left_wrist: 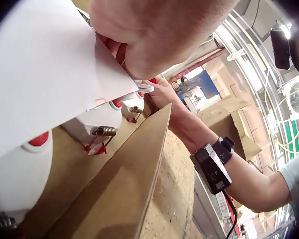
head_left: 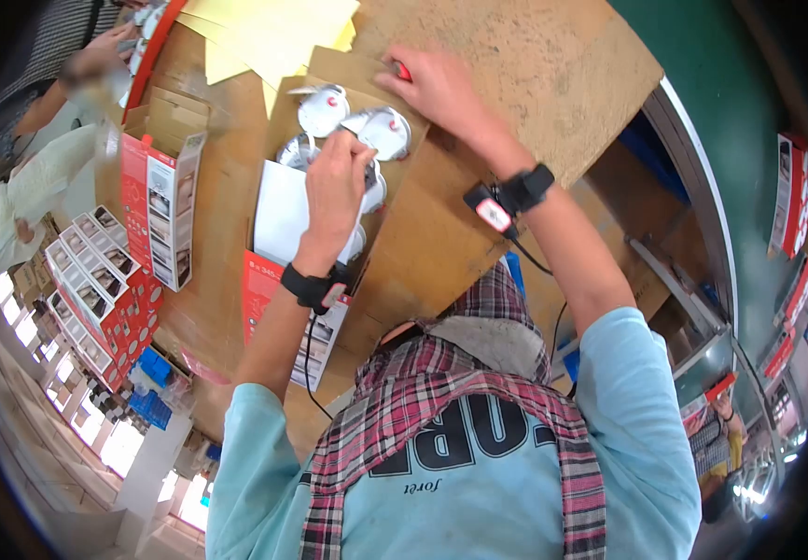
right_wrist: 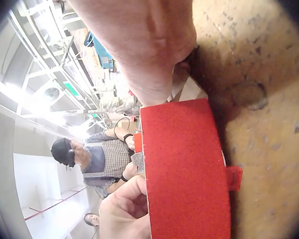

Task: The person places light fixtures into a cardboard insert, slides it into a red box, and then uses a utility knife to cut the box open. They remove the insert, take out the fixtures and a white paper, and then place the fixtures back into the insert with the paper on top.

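Observation:
A long cardboard box (head_left: pixel 297 317) lies open on the table, holding several white recessed downlights (head_left: pixel 385 135) with red centres and coiled spring clips (left_wrist: pixel 105 131). My left hand (head_left: pixel 334 187) is inside it; its curled fingertips pinch at a downlight, partly hidden under them. A white card (head_left: pixel 278 210) lies beside this hand and covers other downlights. At the far corner of the box, my right hand (head_left: pixel 437 89) holds a small red piece (head_left: pixel 402 71) between thumb and fingers; I cannot tell what it is. A red panel (right_wrist: pixel 184 169) hides its fingertips in the right wrist view.
Yellow sheets (head_left: pixel 264 37) lie at the far edge. To the left stands another open printed box (head_left: pixel 161 187), with stacked cartons (head_left: pixel 105 280) beyond. Brown box flaps (left_wrist: pixel 124 184) stick out on the right. Another person's arm (head_left: pixel 49 98) is at the far left.

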`<state>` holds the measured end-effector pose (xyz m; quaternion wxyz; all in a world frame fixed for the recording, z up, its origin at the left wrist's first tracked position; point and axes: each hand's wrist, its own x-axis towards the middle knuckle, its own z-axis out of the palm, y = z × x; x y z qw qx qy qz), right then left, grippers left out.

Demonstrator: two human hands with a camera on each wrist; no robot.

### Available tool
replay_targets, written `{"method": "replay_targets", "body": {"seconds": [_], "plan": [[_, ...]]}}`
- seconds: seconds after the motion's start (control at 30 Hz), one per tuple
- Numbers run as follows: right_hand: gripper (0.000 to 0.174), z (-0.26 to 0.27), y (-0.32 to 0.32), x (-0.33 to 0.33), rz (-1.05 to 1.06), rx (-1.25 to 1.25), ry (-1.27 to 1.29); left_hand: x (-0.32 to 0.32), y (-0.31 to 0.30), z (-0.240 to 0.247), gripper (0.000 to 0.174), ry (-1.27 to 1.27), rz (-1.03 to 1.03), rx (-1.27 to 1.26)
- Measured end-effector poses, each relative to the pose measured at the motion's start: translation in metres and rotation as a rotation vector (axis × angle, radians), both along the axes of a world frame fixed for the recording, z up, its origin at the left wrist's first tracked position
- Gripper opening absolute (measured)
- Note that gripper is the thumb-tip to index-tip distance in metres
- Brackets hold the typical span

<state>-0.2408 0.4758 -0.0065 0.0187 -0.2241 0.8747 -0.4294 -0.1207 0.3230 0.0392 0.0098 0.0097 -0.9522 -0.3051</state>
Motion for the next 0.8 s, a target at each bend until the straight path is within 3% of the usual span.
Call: {"method": "replay_targets", "body": {"seconds": [0.1,0.2,0.27,0.37,0.6,0.7,0.8], "plan": [[0.021,0.014,0.005,0.008,-0.113,-0.160,0.120,0.002,-0.003,0.002,0.014,-0.022,0.011,0.057],[0.016,0.047,0.023,0.027,-0.136,-0.055,0.008,0.003,0.001,0.008,0.017,-0.028,0.074,0.092],[0.017,0.055,0.030,0.042,-0.099,-0.002,0.024,0.006,0.003,0.010,0.028,-0.035,0.069,0.032],[0.016,0.049,0.031,0.065,-0.089,0.073,-0.027,0.011,0.010,0.017,0.037,0.122,0.078,-0.045],[0.031,0.063,0.010,0.069,-0.084,0.132,0.052,0.023,0.021,0.008,0.041,0.042,0.127,-0.094],[0.033,0.040,0.010,0.065,-0.061,0.196,-0.098,0.025,0.021,0.009,0.042,0.095,0.084,-0.076],[0.034,0.056,0.009,0.060,-0.025,0.124,-0.308,0.035,0.014,0.031,0.044,0.169,0.066,0.034]]}}
